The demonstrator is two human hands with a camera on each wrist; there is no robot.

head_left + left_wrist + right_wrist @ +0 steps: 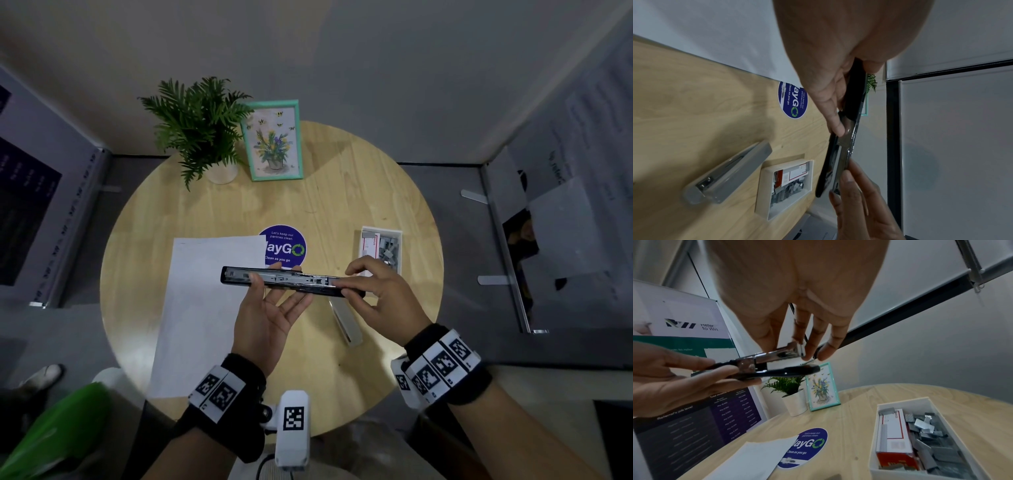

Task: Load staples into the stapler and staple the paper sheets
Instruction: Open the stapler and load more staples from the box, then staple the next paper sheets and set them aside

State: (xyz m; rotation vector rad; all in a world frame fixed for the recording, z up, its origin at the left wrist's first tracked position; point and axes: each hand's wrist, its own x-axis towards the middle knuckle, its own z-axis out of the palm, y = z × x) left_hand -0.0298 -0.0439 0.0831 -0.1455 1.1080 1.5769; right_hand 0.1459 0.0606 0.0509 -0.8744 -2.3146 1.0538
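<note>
Round wooden table [359, 192] fills the view. Nearest, the left hand [270, 315] cradles the opened stapler [291, 279] above it, fingers curled round, channel upward for loading. The right hand [380, 291] pinches its metal end, likely seating staples. Paper [198, 308] waits beneath; farther right, the staple tray [380, 248] stays within reach.

The stapler [291, 281] was black with a silver channel; the paper [202, 308] plain white; the table [359, 192] pale wood grain; the sticker [286, 245], at twelve o'clock from the stapler, blue with white lettering; the picture frame [255, 144] mint green; the wrist bands [442, 366] black-and-white checked.
</note>
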